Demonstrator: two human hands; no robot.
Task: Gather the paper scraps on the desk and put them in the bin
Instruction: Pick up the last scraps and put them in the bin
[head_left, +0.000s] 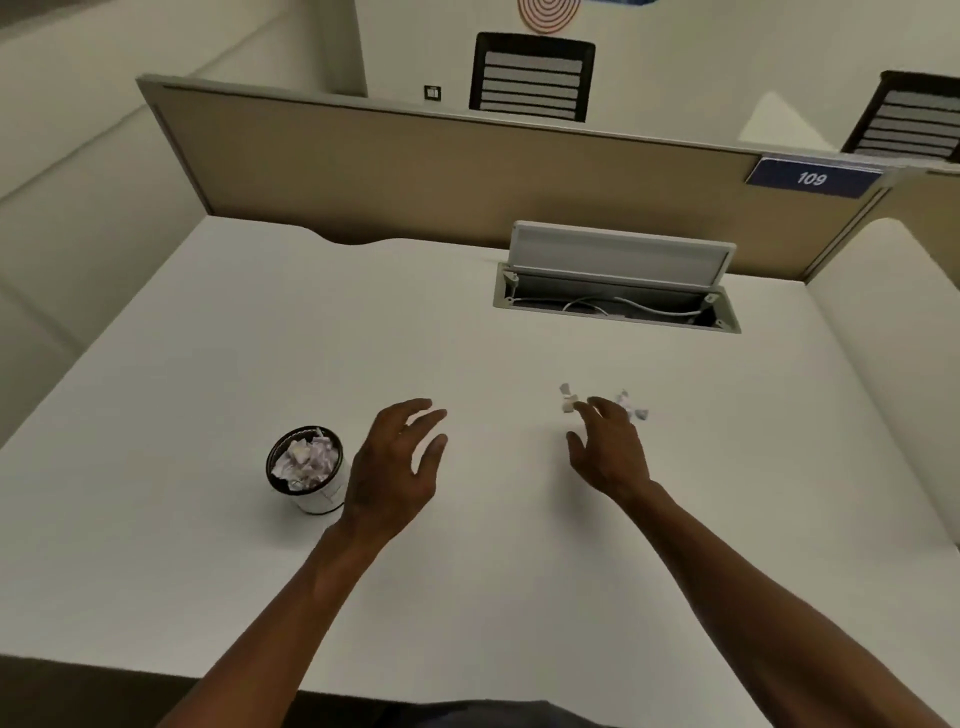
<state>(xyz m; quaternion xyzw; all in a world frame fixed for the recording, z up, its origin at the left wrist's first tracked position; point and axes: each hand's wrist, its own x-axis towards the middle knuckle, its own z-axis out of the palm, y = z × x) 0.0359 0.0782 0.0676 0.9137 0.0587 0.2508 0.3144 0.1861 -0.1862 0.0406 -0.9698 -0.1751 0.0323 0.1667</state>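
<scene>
My two bare forearms reach out over a plain white desk (156, 545) that fills most of what I see. My left hand (397, 467) hovers above it with the fingers spread and relaxed, gripping nothing; just beside it on the left stands the small round bin (307, 470), white-walled with a dark rim, already heaped with crumpled paper. My right hand (610, 449) is stretched further forward, fingers loosely extended and holding nothing. At its fingertips lie the paper scraps (568, 399) still on the desk: one small white piece just left of my fingers and another bit just right of them, partly hidden behind the hand, so I cannot tell whether I touch either. They sit well apart from the bin, with my left hand between. Beyond them a cable hatch (615, 306) is let into the desk, its grey lid propped up and white cables showing inside. Behind that runs a beige partition (415, 171) carrying a blue sign reading 109 (811, 178), and over it two dark slatted chair backs (531, 78) stand before a pale wall.
</scene>
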